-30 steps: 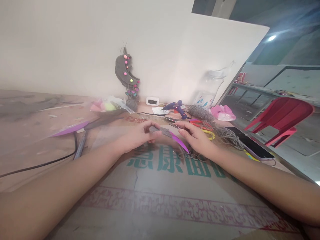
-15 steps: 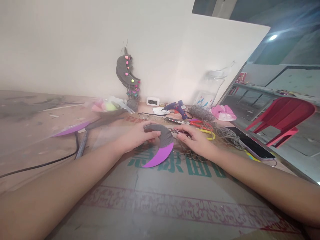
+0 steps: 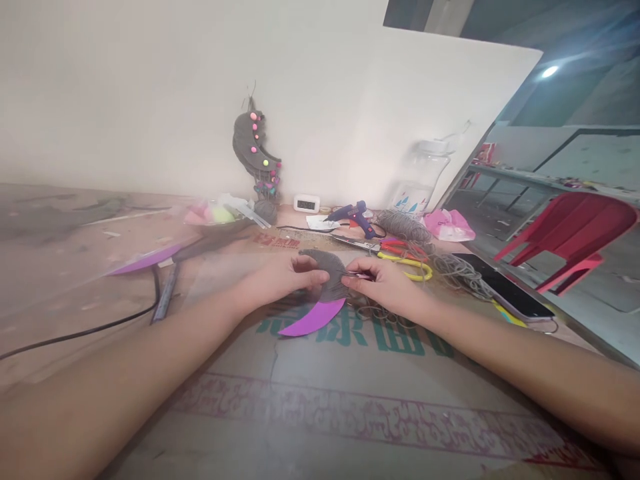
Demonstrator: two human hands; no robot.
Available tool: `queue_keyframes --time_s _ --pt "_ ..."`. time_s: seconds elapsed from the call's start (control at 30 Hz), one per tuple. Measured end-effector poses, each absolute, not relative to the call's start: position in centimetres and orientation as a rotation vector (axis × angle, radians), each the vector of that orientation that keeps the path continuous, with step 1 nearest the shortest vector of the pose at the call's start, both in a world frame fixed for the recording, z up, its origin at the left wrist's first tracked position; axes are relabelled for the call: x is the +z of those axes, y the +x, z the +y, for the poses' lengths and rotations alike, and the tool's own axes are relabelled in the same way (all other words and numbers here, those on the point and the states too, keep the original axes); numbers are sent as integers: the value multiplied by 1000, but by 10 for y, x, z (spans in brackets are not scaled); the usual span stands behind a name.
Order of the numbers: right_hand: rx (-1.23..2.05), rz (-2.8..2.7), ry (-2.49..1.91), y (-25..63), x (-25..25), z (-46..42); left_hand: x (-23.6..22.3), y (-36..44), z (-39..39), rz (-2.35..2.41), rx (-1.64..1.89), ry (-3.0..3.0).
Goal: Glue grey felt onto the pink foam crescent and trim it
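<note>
A purple crescent moon cutout (image 3: 315, 319), its upper part wrapped in grey yarn (image 3: 327, 263), is held over the cardboard. My left hand (image 3: 277, 277) grips it from the left, thumb on the wrapped face and fingers partly hidden behind. At the crescent's right edge my right hand (image 3: 377, 283) is closed in a pinch on the grey yarn. A small dark item with a pinkish edge shows between its fingers, too little of it to name. Loose loops of yarn (image 3: 385, 312) lie on the cardboard below this hand.
Behind lie red-and-yellow-handled scissors (image 3: 407, 251), a blue glue gun (image 3: 357, 217), a yarn skein (image 3: 405, 225), a phone (image 3: 500, 283) and a white clock (image 3: 307, 203). A decorated grey crescent (image 3: 250, 143) hangs on the wall. A utility knife (image 3: 166, 297) and black cable (image 3: 100, 330) lie left.
My right hand has come left to the crescent's edge, its fingers now against the wrapped part. The crescent has tilted slightly, and the grey wrap's lower edge sits a little lower.
</note>
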State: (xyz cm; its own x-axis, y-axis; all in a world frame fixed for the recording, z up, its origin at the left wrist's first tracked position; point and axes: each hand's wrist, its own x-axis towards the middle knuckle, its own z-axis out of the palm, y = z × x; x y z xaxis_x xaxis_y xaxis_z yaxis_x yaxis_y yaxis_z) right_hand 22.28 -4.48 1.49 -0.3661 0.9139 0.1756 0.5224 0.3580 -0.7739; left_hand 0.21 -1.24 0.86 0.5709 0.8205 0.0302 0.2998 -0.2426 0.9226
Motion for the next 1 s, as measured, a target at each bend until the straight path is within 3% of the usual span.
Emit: queue_keyframes --time_s 0.13,0.33,0.47,1.0 --pt "817 -2007 -1194 226 13 -42 8 2 -12 935 673 1868" --pt "352 -2021 -1155 244 12 -21 11 1 -13 951 719 1785" --pt "220 -2148 -1070 249 8 -14 11 2 -13 929 707 1757" --pt "859 -2099 -1096 222 31 -35 3 5 -7 910 998 1424"
